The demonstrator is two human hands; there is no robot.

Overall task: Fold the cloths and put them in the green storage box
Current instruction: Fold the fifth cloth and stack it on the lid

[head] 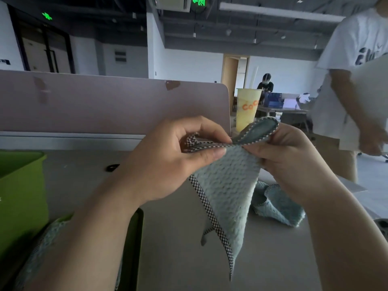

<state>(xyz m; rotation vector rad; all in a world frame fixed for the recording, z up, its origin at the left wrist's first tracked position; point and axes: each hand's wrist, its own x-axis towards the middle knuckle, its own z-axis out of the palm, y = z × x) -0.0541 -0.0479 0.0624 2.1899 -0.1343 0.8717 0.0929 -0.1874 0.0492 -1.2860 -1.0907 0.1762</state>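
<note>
The left hand (172, 158) pinches the checked hem of a pale blue cloth (226, 185) between thumb and fingers. The right hand (289, 162) pinches the same hem just beside it. The cloth hangs from both hands above the desk (168, 259). A second cloth (277, 206) lies crumpled on the desk behind it. The green box (21, 196) stands at the left.

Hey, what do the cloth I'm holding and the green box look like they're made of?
Cloth: soft, fluffy microfibre-like textile by its nubbly pile, edged with checked woven binding. Green box: probably moulded plastic, smooth and slightly glossy, with a rolled rim.
</note>
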